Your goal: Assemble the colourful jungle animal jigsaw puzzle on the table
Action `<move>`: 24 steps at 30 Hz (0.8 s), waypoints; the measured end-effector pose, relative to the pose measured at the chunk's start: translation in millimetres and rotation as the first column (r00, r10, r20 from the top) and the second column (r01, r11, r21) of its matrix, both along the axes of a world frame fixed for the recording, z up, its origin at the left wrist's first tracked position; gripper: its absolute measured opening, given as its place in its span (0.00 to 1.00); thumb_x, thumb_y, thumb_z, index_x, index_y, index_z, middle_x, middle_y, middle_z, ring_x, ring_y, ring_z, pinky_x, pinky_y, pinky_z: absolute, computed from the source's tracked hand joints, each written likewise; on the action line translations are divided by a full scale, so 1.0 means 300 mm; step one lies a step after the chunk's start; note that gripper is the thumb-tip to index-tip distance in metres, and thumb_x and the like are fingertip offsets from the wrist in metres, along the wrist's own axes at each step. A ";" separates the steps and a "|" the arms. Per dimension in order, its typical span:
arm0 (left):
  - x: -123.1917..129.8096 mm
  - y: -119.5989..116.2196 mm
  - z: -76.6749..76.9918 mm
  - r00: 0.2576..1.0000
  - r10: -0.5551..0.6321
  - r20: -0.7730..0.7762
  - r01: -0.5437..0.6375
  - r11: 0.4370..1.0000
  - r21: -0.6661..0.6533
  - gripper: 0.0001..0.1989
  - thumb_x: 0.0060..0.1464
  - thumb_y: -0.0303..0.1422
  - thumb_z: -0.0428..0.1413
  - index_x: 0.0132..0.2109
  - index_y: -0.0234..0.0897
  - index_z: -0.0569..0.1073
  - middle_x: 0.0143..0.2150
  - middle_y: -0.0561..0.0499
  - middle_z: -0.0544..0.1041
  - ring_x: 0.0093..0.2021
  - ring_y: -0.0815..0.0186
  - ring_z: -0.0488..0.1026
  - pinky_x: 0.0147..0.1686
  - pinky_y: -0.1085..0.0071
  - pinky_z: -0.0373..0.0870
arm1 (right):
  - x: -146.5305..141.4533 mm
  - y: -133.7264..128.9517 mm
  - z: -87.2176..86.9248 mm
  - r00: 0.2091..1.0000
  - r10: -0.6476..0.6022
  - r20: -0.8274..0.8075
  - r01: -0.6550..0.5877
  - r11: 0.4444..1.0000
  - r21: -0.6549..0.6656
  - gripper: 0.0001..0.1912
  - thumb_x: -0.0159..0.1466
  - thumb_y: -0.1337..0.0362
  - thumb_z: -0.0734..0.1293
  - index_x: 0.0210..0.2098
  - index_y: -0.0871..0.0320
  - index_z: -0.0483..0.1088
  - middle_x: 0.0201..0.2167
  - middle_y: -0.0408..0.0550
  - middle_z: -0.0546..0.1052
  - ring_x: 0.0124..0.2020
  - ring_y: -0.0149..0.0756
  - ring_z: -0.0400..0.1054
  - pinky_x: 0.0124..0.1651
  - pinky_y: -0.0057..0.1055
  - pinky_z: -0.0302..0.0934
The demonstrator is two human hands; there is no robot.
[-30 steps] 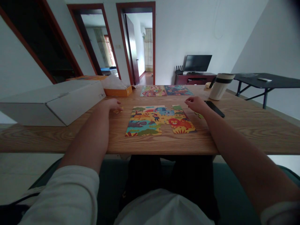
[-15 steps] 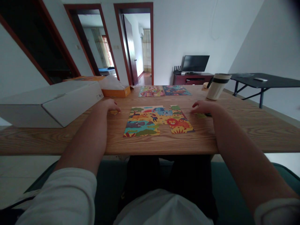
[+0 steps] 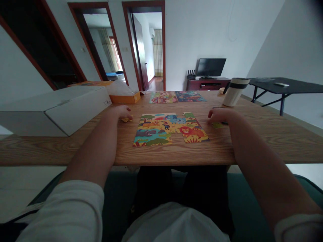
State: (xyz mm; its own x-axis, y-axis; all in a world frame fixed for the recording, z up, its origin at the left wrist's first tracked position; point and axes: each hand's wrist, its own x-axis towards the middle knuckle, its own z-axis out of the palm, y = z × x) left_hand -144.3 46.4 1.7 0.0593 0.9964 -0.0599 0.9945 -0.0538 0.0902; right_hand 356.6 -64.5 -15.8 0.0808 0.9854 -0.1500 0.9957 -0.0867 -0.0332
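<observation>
A colourful animal puzzle [image 3: 161, 129] lies on the wooden table [image 3: 176, 156], with gaps at its top edge and its bottom edge. Left of it, my left hand [image 3: 123, 111] has its fingers on a small yellow puzzle piece [image 3: 127, 118]. On the other side my right hand [image 3: 216, 115] rests with curled fingers beside a yellow-green piece [image 3: 217, 125]; what those fingers hold, if anything, is hidden. A dark object lies partly behind the right hand.
Two assembled pictures [image 3: 178, 96] lie at the table's far side. A large white box [image 3: 78, 107] and an orange box [image 3: 126, 98] stand at the left. A cream mug [image 3: 235, 92] with a dark handle stands at the back right.
My left hand has moved slightly right toward the puzzle, and the yellow piece has shifted with it. My right hand has shifted slightly right, its fingers more curled.
</observation>
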 end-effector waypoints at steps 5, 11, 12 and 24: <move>0.030 -0.030 0.022 0.999 0.014 -0.037 -0.014 1.000 0.001 0.42 0.40 0.43 0.71 0.62 0.36 0.72 0.60 0.39 0.75 0.54 0.49 0.75 0.48 0.68 0.70 | -0.067 -0.028 0.013 0.997 0.007 0.074 -0.009 1.000 0.025 0.14 0.52 0.65 0.76 0.38 0.58 0.80 0.38 0.56 0.80 0.37 0.48 0.75 0.38 0.39 0.68; 0.057 -0.054 0.032 1.000 0.003 -0.003 -0.003 0.999 -0.036 0.37 0.47 0.38 0.66 0.64 0.41 0.70 0.55 0.45 0.79 0.49 0.54 0.78 0.42 0.70 0.72 | -0.089 -0.025 0.017 0.999 -0.024 0.035 0.019 0.990 0.139 0.14 0.54 0.66 0.74 0.40 0.59 0.78 0.39 0.59 0.81 0.39 0.50 0.75 0.39 0.39 0.68; 0.060 -0.055 0.032 1.000 -0.001 0.000 0.001 0.999 -0.036 0.36 0.47 0.38 0.66 0.64 0.41 0.70 0.55 0.45 0.79 0.49 0.54 0.78 0.42 0.70 0.72 | -0.086 -0.021 0.014 0.999 -0.032 0.007 0.030 0.982 0.188 0.14 0.55 0.67 0.73 0.42 0.60 0.77 0.40 0.59 0.80 0.40 0.50 0.75 0.39 0.38 0.67; 0.062 -0.050 0.026 0.999 -0.032 -0.029 0.031 0.999 -0.033 0.41 0.45 0.34 0.66 0.67 0.39 0.65 0.53 0.43 0.79 0.48 0.53 0.78 0.41 0.69 0.71 | -0.100 -0.026 0.023 0.777 0.093 -0.623 0.092 0.962 0.258 0.26 0.58 0.77 0.68 0.56 0.62 0.71 0.43 0.56 0.81 0.33 0.38 0.76 0.28 0.28 0.67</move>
